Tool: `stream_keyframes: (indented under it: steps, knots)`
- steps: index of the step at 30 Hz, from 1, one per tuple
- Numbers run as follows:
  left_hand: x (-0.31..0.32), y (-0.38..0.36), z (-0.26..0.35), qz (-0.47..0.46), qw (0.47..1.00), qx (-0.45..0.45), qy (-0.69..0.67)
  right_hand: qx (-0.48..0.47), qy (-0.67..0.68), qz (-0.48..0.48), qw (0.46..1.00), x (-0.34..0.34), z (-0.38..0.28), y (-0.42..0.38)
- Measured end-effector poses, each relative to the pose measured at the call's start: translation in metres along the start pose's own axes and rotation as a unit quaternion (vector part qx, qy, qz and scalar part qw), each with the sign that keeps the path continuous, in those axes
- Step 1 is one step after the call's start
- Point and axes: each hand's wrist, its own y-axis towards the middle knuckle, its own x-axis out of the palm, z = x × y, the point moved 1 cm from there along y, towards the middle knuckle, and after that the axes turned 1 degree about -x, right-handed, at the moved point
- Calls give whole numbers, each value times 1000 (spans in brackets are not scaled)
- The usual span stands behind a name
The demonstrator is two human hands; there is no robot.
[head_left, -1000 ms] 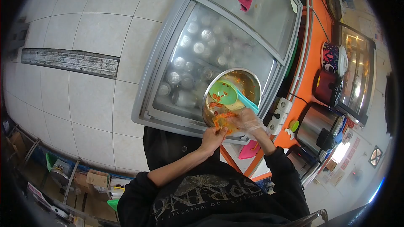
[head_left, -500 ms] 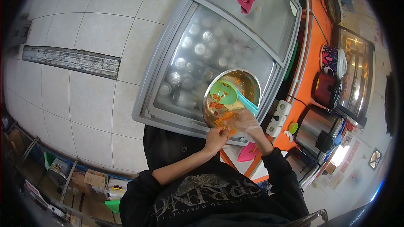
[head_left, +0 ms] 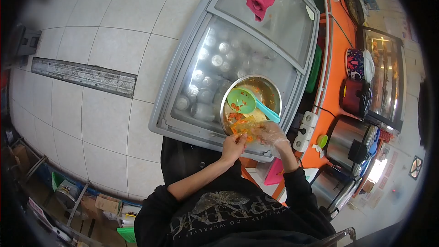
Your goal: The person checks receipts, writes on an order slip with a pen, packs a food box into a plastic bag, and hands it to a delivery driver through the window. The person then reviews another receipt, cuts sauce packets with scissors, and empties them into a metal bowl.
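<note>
My left hand (head_left: 234,147), bare, pinches the near edge of a thin, translucent piece smeared with orange (head_left: 243,127); it looks like a small plastic bag. My right hand (head_left: 270,134) wears a clear plastic glove. Its fingers are bent against the other side of that orange-smeared piece, but their tips are partly hidden. Both hands are at the near rim of a steel bowl (head_left: 277,87). Inside the bowl rests a green scoop (head_left: 240,101) with a turquoise handle (head_left: 267,111) and reddish bits in its cup. More orange-red food (head_left: 235,117) clings to the bowl.
The bowl stands on the glass lid of a chest freezer (head_left: 160,96) with several cans beneath. A crumpled pink cloth (head_left: 258,2) lies at the far end. On the right, an orange counter (head_left: 337,96) carries power sockets (head_left: 305,131), a dark red cooker (head_left: 353,97) and a large steel pot (head_left: 343,139).
The orange-smeared piece looks more spread out between my hands. My right hand has shifted slightly. The whole view has turned and moved a little.
</note>
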Motion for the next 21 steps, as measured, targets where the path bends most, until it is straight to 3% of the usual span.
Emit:
stream_keyframes:
  steps: [2, 4, 5, 7, 10, 11, 14, 16, 18, 20, 21]
  knots:
    - [0, 2, 3, -10, 1000, 3, 3, -62, -49, 55, 995, 8, 9, 14]
    - [0, 0, 1, -46, 996, -32, -72, -191, -170, 185, 949, 25, 18, 37]
    - [0, -6, -1, -48, 996, -29, -65, -191, -165, 191, 948, 35, 24, 42]
    - [-2, -21, 0, -115, 979, -151, -67, -186, -282, 215, 916, 43, 24, 54]
    - [-24, -52, 17, -163, 981, -75, 73, -155, -309, 211, 914, 48, 8, 44]
    - [-39, -59, 19, -160, 981, -70, 88, -116, -262, 192, 939, 49, 13, 45]
    - [-91, -75, 29, -68, 996, 36, 40, -74, -150, 225, 960, 32, 1, 23]
    - [-135, -87, 38, -8, 998, 66, -10, -121, -318, 188, 922, 40, 22, 25]
    - [-179, -96, 47, 49, 995, 82, -42, -58, -242, 250, 936, 29, 21, 12]
    - [-224, -120, 58, 144, 979, 128, -60, -108, -173, 264, 943, 5, -9, -29]
    - [-241, -131, 64, 143, 979, 134, -58, -112, -171, 269, 941, -2, -29, -45]
